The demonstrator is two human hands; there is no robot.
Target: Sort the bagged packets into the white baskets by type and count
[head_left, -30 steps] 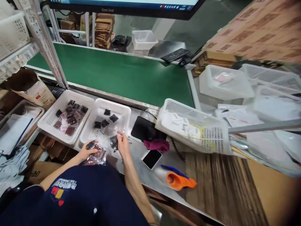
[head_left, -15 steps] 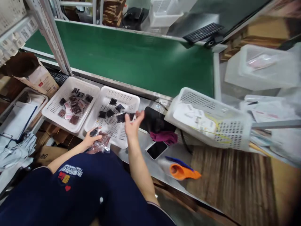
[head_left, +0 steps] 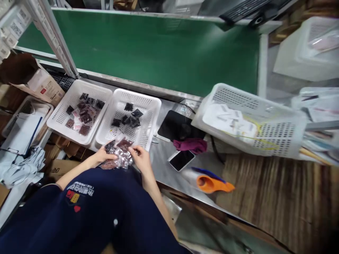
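Observation:
Near my body, my left hand (head_left: 103, 156) is closed around a bunch of small clear plastic packets (head_left: 120, 155) with dark and reddish-brown contents. The fingers of my right hand (head_left: 141, 158) pinch the bunch's right side. Both hands are at the near edge of a white perforated basket (head_left: 155, 113), where several black packets (head_left: 129, 120) lie. Left of it, another white basket (head_left: 54, 121) holds a mix of black packets, reddish-brown packets (head_left: 84, 129) and pink-and-white ones. What exactly the packets contain I cannot make out.
Beyond the baskets runs a green conveyor belt (head_left: 148, 53). To the right lie a black tablet-like slab (head_left: 172, 123), a purple cloth (head_left: 190, 145), a phone (head_left: 182, 160) and an orange rolled item (head_left: 212, 183). A larger white basket (head_left: 288, 123) holds white cards. An opened carton (head_left: 49, 90) stands left.
My right hand has come back from over the middle basket to the bunch in my left hand. The black packet it held now appears to lie among the others in that basket.

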